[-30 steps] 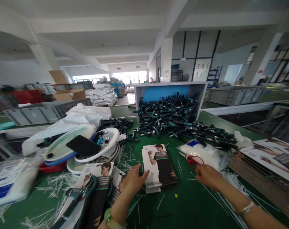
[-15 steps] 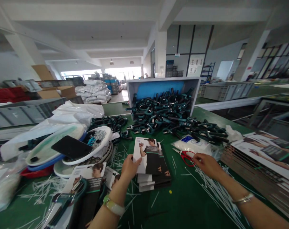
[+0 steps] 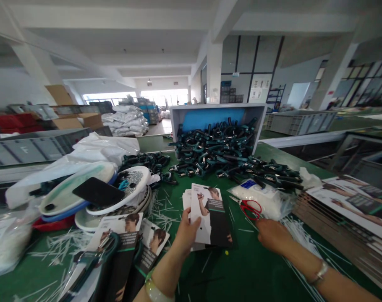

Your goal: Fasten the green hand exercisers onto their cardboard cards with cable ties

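Note:
My left hand (image 3: pixel 186 233) grips the left edge of a printed packaging card (image 3: pixel 210 216) showing a figure in black, lifted just above a small stack of the same cards (image 3: pixel 187 199) on the green table (image 3: pixel 241 268). My right hand (image 3: pixel 271 235) hovers low over the table to the right of the card, fingers curled inward; whether anything is in them is hidden. Red-handled scissors (image 3: pixel 251 208) lie just beyond it, beside a bag of white ties (image 3: pixel 266 199).
A tipped grey bin (image 3: pixel 219 115) spills dark teal hand grippers (image 3: pixel 222 157) across the back. White plates with a black phone (image 3: pixel 98 191) sit at left. Packed cards (image 3: pixel 121 251) lie near left; flat card stacks (image 3: pixel 345 214) at right. White plastic strips litter the table.
My left hand has picked the top card off the stack and drawn it toward me. My right hand moved from near the scissors back toward me.

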Motion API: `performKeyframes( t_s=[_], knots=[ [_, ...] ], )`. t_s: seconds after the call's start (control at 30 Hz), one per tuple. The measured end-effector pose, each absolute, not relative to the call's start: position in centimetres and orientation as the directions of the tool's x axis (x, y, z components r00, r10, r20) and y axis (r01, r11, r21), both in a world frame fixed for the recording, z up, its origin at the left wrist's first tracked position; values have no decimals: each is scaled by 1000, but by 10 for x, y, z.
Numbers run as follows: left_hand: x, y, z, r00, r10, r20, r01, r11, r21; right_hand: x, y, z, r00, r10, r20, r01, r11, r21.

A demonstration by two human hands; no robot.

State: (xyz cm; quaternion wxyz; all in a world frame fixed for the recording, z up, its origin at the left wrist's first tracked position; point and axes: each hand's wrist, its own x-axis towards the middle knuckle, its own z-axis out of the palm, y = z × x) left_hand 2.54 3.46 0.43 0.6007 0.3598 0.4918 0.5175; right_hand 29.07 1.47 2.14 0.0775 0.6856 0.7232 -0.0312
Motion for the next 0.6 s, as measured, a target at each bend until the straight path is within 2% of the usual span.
performKeyframes(
  t_s=[0.17,0.3,0.37,0.5,0.6],
  knots=[
    [18,28,1,-24,977,-212,-287,197,938,309,19,28,-57,990,-129,998,54,-29],
    [22,27,-1,-22,975,-221,-264,208,942,325,19,32,-81,989,-125,935,32,-352],
    [26,26,0,8,977,-211,-251,206,946,332,19,35,-69,991,-115,891,9,-453],
    [31,22,0,28,978,-207,-234,207,950,338,22,39,8,996,-92,854,-55,-518],
    [33,20,-1,39,975,-221,-251,223,942,336,25,40,37,999,-15,863,-40,-503]
  ],
)
